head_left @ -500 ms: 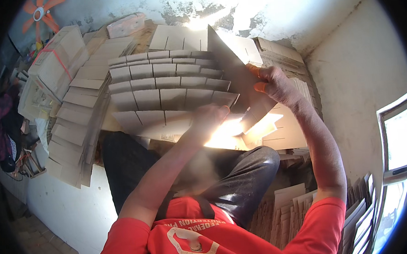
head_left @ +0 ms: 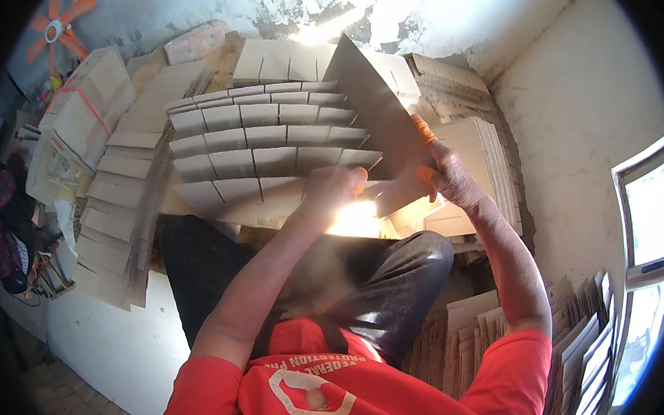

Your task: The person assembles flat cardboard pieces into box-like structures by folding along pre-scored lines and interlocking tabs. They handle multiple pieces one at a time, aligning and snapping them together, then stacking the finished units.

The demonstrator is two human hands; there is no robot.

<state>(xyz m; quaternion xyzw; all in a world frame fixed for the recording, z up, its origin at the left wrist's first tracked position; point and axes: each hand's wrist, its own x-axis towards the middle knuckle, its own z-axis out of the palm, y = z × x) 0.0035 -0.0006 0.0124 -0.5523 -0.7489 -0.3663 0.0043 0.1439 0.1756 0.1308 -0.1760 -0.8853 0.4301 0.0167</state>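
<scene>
I sit with dark trousers, holding a large flat grey cardboard sheet [head_left: 375, 106] tilted upright over my lap. My right hand [head_left: 444, 176], with orange covers on two fingers, grips the sheet's right edge. My left hand [head_left: 336, 188] is closed on the sheet's lower edge, next to a bright sunlit patch. Right behind the sheet lie overlapping rows of flattened cardboard boxes [head_left: 260, 143], fanned out like tiles.
More flat cardboard is stacked at left [head_left: 119, 213], at right [head_left: 475, 161] and upright at lower right [head_left: 507, 334]. A bundle tied with red string [head_left: 82, 101], a brick [head_left: 196, 41] and an orange fan [head_left: 55, 27] are at upper left. A window [head_left: 648, 218] is right.
My right hand has slid lower along the sheet's edge and the sheet has tipped a little. My left hand stays at nearly the same spot.
</scene>
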